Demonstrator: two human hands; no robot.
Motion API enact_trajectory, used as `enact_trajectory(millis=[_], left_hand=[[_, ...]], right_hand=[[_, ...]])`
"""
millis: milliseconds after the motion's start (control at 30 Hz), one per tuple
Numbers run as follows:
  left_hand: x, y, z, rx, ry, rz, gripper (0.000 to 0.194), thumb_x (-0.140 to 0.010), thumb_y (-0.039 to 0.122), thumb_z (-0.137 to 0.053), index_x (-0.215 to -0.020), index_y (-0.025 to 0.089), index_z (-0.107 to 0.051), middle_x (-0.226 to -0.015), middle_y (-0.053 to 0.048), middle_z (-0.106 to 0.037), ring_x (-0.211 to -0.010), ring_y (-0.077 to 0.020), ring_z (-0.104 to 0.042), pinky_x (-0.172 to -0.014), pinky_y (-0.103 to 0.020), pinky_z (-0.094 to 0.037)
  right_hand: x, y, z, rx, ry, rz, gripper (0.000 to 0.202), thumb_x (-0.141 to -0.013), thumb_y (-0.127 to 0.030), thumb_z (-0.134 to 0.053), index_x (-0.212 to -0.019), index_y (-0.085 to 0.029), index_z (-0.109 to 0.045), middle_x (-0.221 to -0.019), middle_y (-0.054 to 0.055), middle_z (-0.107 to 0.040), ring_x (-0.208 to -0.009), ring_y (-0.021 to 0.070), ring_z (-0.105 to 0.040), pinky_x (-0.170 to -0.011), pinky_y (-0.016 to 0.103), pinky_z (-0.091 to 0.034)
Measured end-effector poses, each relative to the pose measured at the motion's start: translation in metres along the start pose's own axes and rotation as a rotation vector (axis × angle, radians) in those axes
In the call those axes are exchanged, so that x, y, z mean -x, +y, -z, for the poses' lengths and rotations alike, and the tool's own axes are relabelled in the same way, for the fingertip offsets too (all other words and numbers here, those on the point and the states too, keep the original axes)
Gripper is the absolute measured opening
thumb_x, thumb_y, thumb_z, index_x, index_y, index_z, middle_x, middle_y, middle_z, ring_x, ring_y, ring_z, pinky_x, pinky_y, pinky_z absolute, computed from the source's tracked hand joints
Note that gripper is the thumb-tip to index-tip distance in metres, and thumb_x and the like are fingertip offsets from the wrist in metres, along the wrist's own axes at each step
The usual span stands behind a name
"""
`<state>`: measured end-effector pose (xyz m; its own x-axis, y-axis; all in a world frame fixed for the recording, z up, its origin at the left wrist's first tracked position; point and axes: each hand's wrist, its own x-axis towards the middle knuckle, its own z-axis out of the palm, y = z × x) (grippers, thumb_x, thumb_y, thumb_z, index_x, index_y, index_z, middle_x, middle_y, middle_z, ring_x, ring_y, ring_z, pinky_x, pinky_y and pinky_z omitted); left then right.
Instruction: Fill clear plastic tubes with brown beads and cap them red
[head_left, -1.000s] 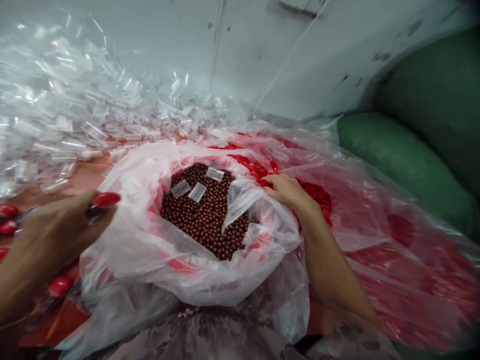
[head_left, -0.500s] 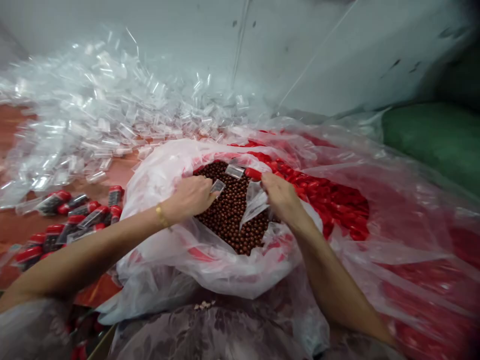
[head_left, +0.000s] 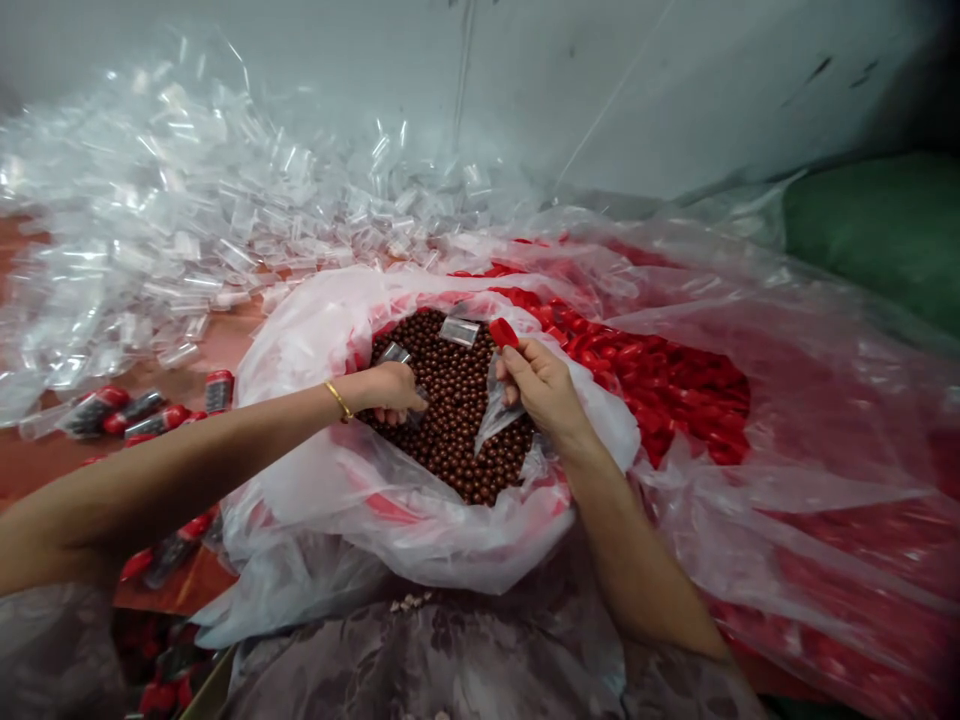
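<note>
A white plastic bag (head_left: 300, 330) stands open in front of me, holding many small, round, shiny brown balls (head_left: 457, 440). My left hand (head_left: 391, 390) is over the left of the balls, its fingers closed round a clear plastic tube (head_left: 420, 400) that is mostly hidden. Just above that hand another clear tube (head_left: 394, 353) lies on the balls, and a third clear tube (head_left: 459, 331) rests near the bag's far rim. At the right side of the opening, my right hand (head_left: 541, 385) pinches a red cap (head_left: 503, 334) between thumb and fingers. A flap of clear plastic (head_left: 495, 410) hangs below it.
Clear empty tubes (head_left: 172, 200) are heaped at the back left. Filled tubes with red caps (head_left: 154, 415) lie on the reddish surface (head_left: 225, 345) at left. To the right, a translucent bag (head_left: 825, 400) holds many red caps (head_left: 667, 390). A green sack (head_left: 877, 220) stands behind it.
My left hand has moved slightly left and down, its fingers lower among the balls. The red cap in my right hand has tilted up. The view has shifted a little.
</note>
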<state>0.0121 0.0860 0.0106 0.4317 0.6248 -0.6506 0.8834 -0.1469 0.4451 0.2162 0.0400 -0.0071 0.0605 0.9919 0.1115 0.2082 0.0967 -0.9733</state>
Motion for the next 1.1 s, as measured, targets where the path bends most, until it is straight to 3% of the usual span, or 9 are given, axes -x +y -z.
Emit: enact_trajectory(millis=[100, 200, 300, 433, 533, 667, 867, 967, 1100], left_hand=[[-0.021, 0.005, -0.004, 0.13, 0.187, -0.066, 0.022, -0.081, 0.027, -0.058, -0.065, 0.011, -0.06, -0.053, -0.004, -0.061, -0.046, -0.0124, -0.054, -0.051, -0.024, -0.046], [-0.034, 0.011, -0.009, 0.159, 0.369, -0.196, 0.011, -0.077, 0.021, -0.063, -0.082, 0.012, -0.062, -0.071, -0.004, -0.067, -0.064, -0.0132, -0.06, -0.063, -0.024, -0.049], [-0.034, 0.012, -0.011, 0.377, 0.381, -0.379, 0.017, -0.077, 0.015, -0.063, -0.093, 0.012, -0.059, -0.088, -0.003, -0.067, -0.077, -0.0103, -0.06, -0.074, -0.022, -0.05], [-0.021, 0.005, -0.012, 0.678, 0.3, -0.578, 0.037, -0.078, 0.009, -0.06, -0.114, 0.011, -0.053, -0.084, -0.001, -0.064, -0.074, -0.0079, -0.061, -0.073, -0.02, -0.05], [-0.007, -0.002, -0.014, 0.537, 0.338, -0.463, 0.054, -0.085, 0.018, -0.054, -0.139, 0.017, -0.043, -0.075, 0.002, -0.062, -0.057, -0.0079, -0.059, -0.058, -0.019, -0.048], [0.007, -0.007, -0.013, 0.345, 0.278, -0.224, 0.053, -0.09, 0.02, -0.039, -0.143, 0.021, -0.045, -0.073, 0.0, -0.065, -0.045, -0.0086, -0.057, -0.047, -0.019, -0.045], [0.011, -0.011, 0.0, 0.021, 0.037, -0.278, 0.061, -0.075, 0.005, -0.044, -0.131, 0.023, -0.059, -0.089, -0.001, -0.074, -0.056, -0.0109, -0.064, -0.055, -0.02, -0.047], [0.016, -0.01, 0.001, -0.298, 0.131, -0.471, 0.043, -0.08, 0.008, -0.051, -0.119, 0.019, -0.067, -0.095, -0.004, -0.074, -0.077, -0.0144, -0.067, -0.068, -0.021, -0.047], [0.024, -0.008, -0.002, -0.654, 0.32, -0.452, 0.027, -0.09, 0.028, -0.05, -0.101, 0.015, -0.071, -0.096, -0.013, -0.072, -0.082, -0.0208, -0.066, -0.067, -0.026, -0.047]], right_hand=[[0.0, 0.002, 0.0, -0.008, 0.007, -0.001, 0.041, -0.079, -0.062, -0.059, -0.079, -0.023, -0.05, -0.065, -0.006, -0.052, -0.039, 0.0052, -0.038, -0.038, 0.023, -0.033], [0.001, 0.001, 0.0, 0.0, 0.023, -0.005, 0.04, -0.08, -0.061, -0.058, -0.083, -0.023, -0.05, -0.066, -0.006, -0.052, -0.04, 0.0053, -0.039, -0.039, 0.022, -0.034], [0.002, -0.002, 0.001, -0.011, 0.039, 0.004, 0.041, -0.079, -0.062, -0.059, -0.084, -0.023, -0.05, -0.065, -0.007, -0.051, -0.039, 0.005, -0.039, -0.038, 0.022, -0.034], [0.002, -0.003, 0.0, -0.008, 0.036, 0.002, 0.039, -0.077, -0.06, -0.061, -0.084, -0.023, -0.051, -0.064, -0.006, -0.052, -0.039, 0.006, -0.041, -0.038, 0.023, -0.031], [0.002, -0.002, 0.0, 0.008, 0.043, -0.003, 0.037, -0.077, -0.058, -0.062, -0.086, -0.023, -0.052, -0.064, -0.006, -0.053, -0.04, 0.0072, -0.042, -0.038, 0.024, -0.031], [0.001, -0.002, 0.0, 0.019, 0.037, -0.008, 0.036, -0.076, -0.057, -0.061, -0.083, -0.024, -0.05, -0.064, -0.005, -0.053, -0.039, 0.0075, -0.041, -0.039, 0.025, -0.03], [0.001, -0.001, 0.001, 0.038, 0.038, -0.018, 0.036, -0.076, -0.058, -0.06, -0.084, -0.024, -0.051, -0.063, -0.005, -0.052, -0.04, 0.0082, -0.04, -0.04, 0.026, -0.032], [0.002, -0.001, 0.001, 0.034, 0.042, -0.018, 0.036, -0.076, -0.058, -0.06, -0.085, -0.024, -0.051, -0.064, -0.005, -0.052, -0.04, 0.008, -0.04, -0.04, 0.026, -0.031], [0.003, -0.001, 0.001, 0.03, 0.049, -0.018, 0.037, -0.077, -0.059, -0.06, -0.087, -0.024, -0.053, -0.063, -0.006, -0.052, -0.04, 0.0079, -0.039, -0.042, 0.026, -0.034]])
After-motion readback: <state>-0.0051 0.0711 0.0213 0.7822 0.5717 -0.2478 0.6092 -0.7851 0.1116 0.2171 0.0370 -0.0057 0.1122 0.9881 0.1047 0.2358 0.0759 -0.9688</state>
